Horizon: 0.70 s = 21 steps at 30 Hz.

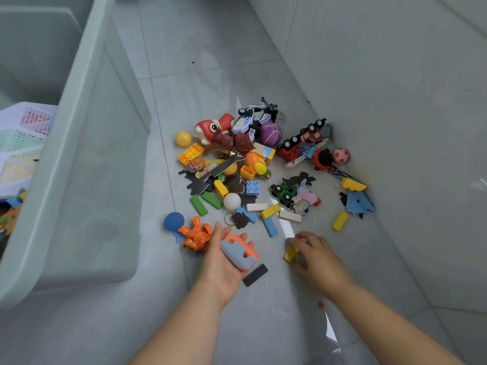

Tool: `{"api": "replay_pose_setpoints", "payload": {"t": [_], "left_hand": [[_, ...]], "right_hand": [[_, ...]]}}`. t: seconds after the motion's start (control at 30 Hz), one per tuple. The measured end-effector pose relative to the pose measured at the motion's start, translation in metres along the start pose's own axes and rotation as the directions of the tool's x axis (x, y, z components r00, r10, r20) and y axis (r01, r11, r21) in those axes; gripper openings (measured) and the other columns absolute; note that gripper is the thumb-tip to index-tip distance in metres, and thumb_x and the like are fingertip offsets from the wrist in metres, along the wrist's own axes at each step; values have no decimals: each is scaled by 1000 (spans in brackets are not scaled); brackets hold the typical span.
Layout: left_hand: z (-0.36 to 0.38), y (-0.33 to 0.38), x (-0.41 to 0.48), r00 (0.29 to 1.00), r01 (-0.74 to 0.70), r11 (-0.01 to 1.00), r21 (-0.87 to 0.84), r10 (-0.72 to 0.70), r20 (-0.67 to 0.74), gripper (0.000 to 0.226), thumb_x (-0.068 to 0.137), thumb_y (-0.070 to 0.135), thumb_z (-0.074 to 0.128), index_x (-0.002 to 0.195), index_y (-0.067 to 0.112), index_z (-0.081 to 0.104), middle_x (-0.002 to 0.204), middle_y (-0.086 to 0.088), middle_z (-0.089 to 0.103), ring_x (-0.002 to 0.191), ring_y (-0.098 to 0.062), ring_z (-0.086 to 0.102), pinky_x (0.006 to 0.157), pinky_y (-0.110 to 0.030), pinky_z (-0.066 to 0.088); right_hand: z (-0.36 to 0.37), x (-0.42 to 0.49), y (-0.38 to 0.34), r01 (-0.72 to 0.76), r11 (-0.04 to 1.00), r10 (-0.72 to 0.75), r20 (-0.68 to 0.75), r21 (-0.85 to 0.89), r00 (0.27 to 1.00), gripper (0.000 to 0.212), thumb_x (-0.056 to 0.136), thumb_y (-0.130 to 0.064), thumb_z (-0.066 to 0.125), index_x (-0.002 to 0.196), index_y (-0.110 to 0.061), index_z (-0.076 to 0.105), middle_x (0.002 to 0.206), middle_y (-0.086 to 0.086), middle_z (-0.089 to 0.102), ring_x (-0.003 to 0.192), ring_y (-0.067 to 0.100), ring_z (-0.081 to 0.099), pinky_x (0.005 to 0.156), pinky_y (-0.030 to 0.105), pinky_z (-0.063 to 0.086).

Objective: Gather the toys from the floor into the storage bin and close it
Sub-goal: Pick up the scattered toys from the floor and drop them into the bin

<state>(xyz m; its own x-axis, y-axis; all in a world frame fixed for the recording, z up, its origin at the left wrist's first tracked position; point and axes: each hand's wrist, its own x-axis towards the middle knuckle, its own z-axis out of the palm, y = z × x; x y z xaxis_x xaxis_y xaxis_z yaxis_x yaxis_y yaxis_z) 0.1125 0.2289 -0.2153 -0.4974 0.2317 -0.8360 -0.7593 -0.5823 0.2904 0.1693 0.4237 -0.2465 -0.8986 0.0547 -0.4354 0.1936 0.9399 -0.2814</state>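
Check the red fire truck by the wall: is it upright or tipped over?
Tipped over. The red fire truck lies with its black wheels pointing up toward the camera, not down.

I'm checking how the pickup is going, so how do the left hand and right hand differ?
The left hand is palm up; the right hand is palm down. The left hand holds a grey and orange toy off the floor; the right hand grips a yellow block on the floor. Both are bare, beside the toy pile.
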Motion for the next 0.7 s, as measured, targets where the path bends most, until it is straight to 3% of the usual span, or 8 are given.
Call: {"api": "replay_pose_setpoints", "payload": {"t": [0.13, 0.2, 0.27, 0.37, 0.43, 0.5, 0.6, 0.7], "left_hand": [[-5, -2, 0, 1000, -9, 1000, 6, 9, 17, 44, 92, 54, 39, 125, 26, 47, 111, -10, 60, 112, -32, 54, 85, -46, 42], [-6, -4, 1, 999, 0, 1000, 25, -1, 42, 47, 91, 57, 37, 126, 27, 47, 112, -9, 60, 115, -32, 54, 91, -48, 41], [-6, -5, 2, 999, 6, 999, 37, -8, 53, 49, 90, 60, 37, 125, 27, 48, 113, -10, 61, 112, -32, 56, 94, -48, 41], [-4, -6, 2, 998, -8, 1000, 20, 6, 69, 47, 90, 60, 38, 118, 26, 55, 117, -9, 63, 105, -29, 61, 92, -46, 44], [-2, -4, 2, 998, -32, 999, -14, 32, 57, 32, 92, 47, 45, 107, 23, 61, 118, -8, 63, 101, -27, 62, 87, -42, 47], [-2, -2, 1, 998, -51, 998, -40, 52, 27, 17, 92, 31, 52, 100, 22, 64, 114, -6, 64, 95, -25, 63, 76, -39, 51], [-7, 1, -2, 998, -68, 997, -35, 69, 15, 21, 94, 28, 52, 111, 25, 62, 112, -6, 64, 97, -27, 64, 72, -39, 51], [-10, 1, -9, 997, -76, 997, -8, 77, 22, 25, 94, 31, 50, 118, 28, 58, 115, -7, 63, 99, -28, 63, 76, -42, 51]], "right_hand": [[8, 1, 7, -13, 996, 25, -137, 84, 990, 26, 91, -20, 54, 116, -20, 61, 117, 2, 54, 107, 24, 52, 80, 33, 47], [2, 3, -1, -70, 963, 123, -193, 262, 973, 20, 87, -22, 61, 107, -18, 65, 104, -1, 57, 93, 17, 55, 77, 26, 43], [-8, 1, -28, -69, 861, 182, -178, 504, 967, 9, 84, -22, 66, 93, -23, 65, 87, -6, 58, 74, 4, 53, 70, 19, 40], [-24, -9, -79, 97, 741, -9, -135, 664, 991, 7, 79, -23, 72, 82, -25, 67, 70, -14, 59, 66, -4, 52, 62, 10, 39], [-29, -6, -90, 153, 737, -56, -165, 659, 985, 6, 83, -33, 66, 84, -27, 68, 70, -15, 60, 68, -3, 52, 62, 11, 39], [-32, 12, -78, 72, 786, 74, -210, 614, 975, 12, 87, -37, 60, 85, -26, 64, 76, -12, 62, 68, 3, 53, 63, 19, 41], [-31, 41, -55, -192, 922, 239, -104, 337, 966, 27, 86, -41, 59, 101, -18, 55, 94, -1, 59, 81, 17, 57, 68, 31, 47], [-17, 55, -51, -198, 977, 200, -16, 84, 980, 32, 86, -45, 57, 102, -18, 51, 99, 2, 56, 87, 21, 56, 73, 35, 51]]}}
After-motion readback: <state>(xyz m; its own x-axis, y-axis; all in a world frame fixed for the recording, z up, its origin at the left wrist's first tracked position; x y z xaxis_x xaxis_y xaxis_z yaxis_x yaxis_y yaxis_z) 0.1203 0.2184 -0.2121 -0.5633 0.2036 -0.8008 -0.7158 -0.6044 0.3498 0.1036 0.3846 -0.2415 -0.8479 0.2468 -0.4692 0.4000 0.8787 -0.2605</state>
